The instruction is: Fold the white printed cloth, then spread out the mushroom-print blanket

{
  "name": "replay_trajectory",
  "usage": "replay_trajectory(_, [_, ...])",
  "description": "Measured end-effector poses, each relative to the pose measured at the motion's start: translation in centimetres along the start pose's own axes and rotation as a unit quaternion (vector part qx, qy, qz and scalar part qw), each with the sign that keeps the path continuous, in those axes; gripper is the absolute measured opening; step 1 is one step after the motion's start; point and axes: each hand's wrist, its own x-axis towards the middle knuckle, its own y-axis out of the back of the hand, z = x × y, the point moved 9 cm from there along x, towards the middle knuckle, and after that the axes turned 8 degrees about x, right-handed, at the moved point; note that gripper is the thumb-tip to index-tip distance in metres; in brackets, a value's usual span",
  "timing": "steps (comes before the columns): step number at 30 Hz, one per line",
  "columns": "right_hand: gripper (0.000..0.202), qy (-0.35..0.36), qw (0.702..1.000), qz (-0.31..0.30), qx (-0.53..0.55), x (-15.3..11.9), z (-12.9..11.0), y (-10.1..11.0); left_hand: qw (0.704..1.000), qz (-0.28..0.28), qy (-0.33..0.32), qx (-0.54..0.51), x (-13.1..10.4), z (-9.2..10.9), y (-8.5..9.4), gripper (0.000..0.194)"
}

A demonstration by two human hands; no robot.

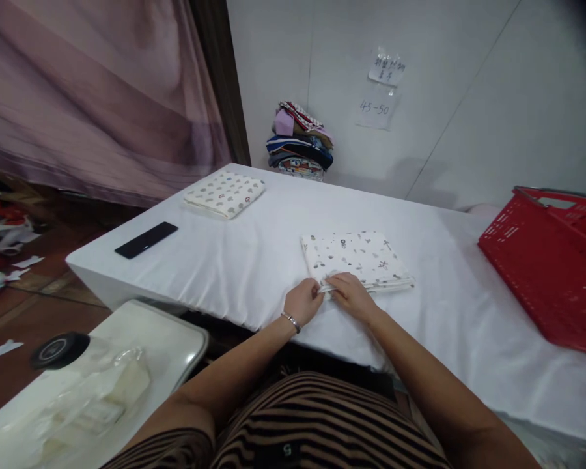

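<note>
A white printed cloth (pixel 359 254), folded into a flat rectangle, lies on the white-covered table (pixel 254 260) in front of me. My left hand (pixel 303 301), with a bracelet at the wrist, pinches the cloth's near left corner. Right beside it, my right hand (pixel 350 293) rests on the near edge with bent fingers, holding the folded layers. The two hands almost touch. Farther back on the left lies another folded printed cloth (pixel 226 193), apart from both hands.
A black flat object (pixel 146 240) lies near the table's left end. A red basket (pixel 551 273) stands at the right. Stacked folded fabrics (pixel 300 143) are by the wall. A white side surface (pixel 170 339) at lower left bears plastic bags and a round black object (pixel 60 350).
</note>
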Motion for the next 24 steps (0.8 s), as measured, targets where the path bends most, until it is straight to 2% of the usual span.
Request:
replay_trajectory(4, [0.027, -0.008, 1.0, 0.029, 0.0, -1.1, 0.9, 1.1, 1.0, -0.001, -0.001, -0.011, 0.1, -0.2, 0.0, 0.01])
replay_trajectory(8, [0.024, -0.01, 0.999, 0.041, -0.002, -1.6, 1.3, 1.0, 1.0, -0.005, -0.012, -0.016, 0.2, -0.1, 0.0, 0.01])
replay_trajectory(16, [0.023, -0.028, 0.999, 0.033, 0.0, -1.0, 1.1, 0.6, 0.995, -0.02, -0.093, 0.017, 0.1, 0.9, 0.3, 0.017])
replay_trajectory(20, [0.025, -0.04, 0.999, 0.024, 0.024, -0.9, 0.6, 0.8, 0.996, -0.011, -0.087, -0.011, 0.0, 0.7, 0.3, 0.018])
replay_trajectory(24, [0.02, -0.059, 0.996, 0.051, 0.046, -0.7, 0.5, 1.2, 0.996, -0.012, -0.073, -0.053, 0.0, 0.4, 0.4, 0.021])
